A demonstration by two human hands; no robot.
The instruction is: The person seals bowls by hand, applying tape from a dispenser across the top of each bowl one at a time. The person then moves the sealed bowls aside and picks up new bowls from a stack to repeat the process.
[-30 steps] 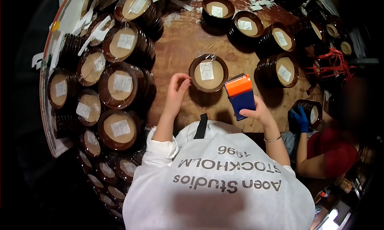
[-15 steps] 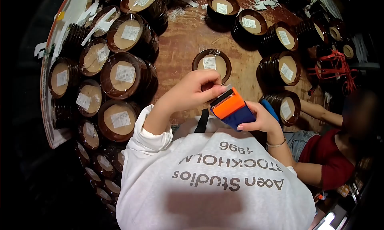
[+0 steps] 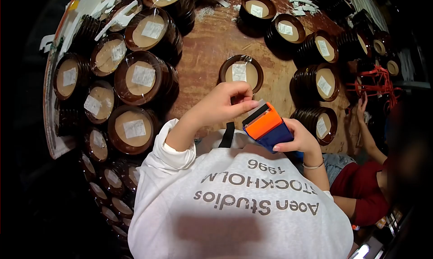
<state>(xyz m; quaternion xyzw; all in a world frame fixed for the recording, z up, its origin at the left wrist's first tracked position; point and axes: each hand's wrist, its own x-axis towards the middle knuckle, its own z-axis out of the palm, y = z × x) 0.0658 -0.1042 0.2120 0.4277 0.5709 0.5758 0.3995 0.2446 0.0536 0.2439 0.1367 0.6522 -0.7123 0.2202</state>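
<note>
My right hand (image 3: 300, 138) grips a tape dispenser (image 3: 266, 127) with an orange top and a dark blue body, held in front of my chest. The fingers of my left hand (image 3: 228, 103) are closed in a pinch on the end of a strip of clear tape (image 3: 258, 106) at the dispenser's dark cutting edge. Just beyond my left hand, a round dark-brown dish (image 3: 221, 74) lies on the wooden table, its beige middle bearing a white label (image 3: 239, 71). Clear plastic shines on its rim.
Tall stacks of similar plastic-wrapped dishes (image 3: 140, 78) crowd the left side. More stacks (image 3: 322, 83) curve along the right and far side. White scraps (image 3: 300, 0) litter the far edge. At right, a person in a red top has a hand (image 3: 361, 108) near red strapping (image 3: 374, 81).
Both my hands and the dispenser have shifted slightly right and down in view; the pinch stays at the tape's end. The other person's arm has moved up to the red strapping.
</note>
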